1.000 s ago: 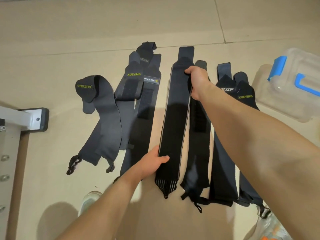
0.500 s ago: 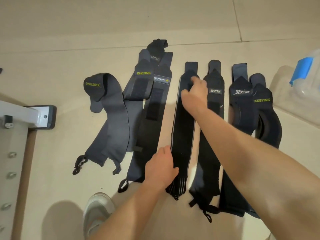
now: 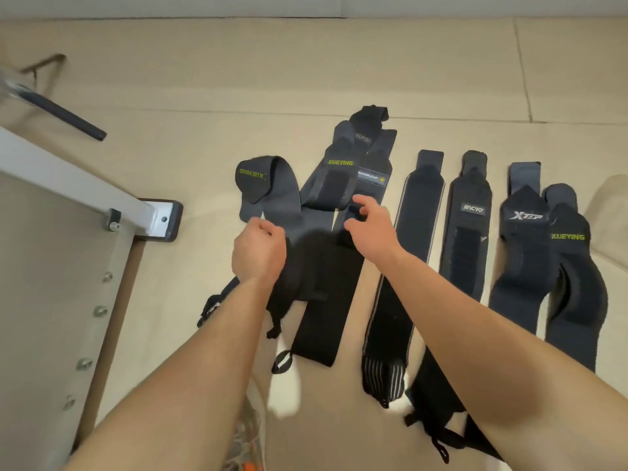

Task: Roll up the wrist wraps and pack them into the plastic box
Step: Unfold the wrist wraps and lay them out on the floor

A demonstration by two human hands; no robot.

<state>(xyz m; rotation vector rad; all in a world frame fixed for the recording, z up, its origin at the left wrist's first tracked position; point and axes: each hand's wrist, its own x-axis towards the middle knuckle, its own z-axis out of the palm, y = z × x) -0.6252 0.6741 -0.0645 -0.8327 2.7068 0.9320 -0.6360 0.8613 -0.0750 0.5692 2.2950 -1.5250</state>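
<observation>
Read XUEYING in yellow-green, upside down, on leftmost wrap (image 3: 258, 188). Saw same word upright on second wrap (image 3: 334, 180) and on far-right wrap (image 3: 571, 256). Made out only "EERSI", faint, on rear wrap (image 3: 362, 137). Found small tag (image 3: 372, 178) blurred, ending "KLEAR". Took grey patch (image 3: 473, 209) for IINCYO, unsure. Noted XTEP in white on neighbouring wrap (image 3: 525, 239).

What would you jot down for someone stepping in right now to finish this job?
Left hand: fingers curled over the leftmost wrap; whether it grips is unclear.
Right hand: open, fingers spread above the black wrap.
Wraps: all lie unrolled in a row on the floor, some overlapping.
Box: not in view.
Done: nothing rolled or packed.
Left: roll each wrap, then pack them all.
</observation>
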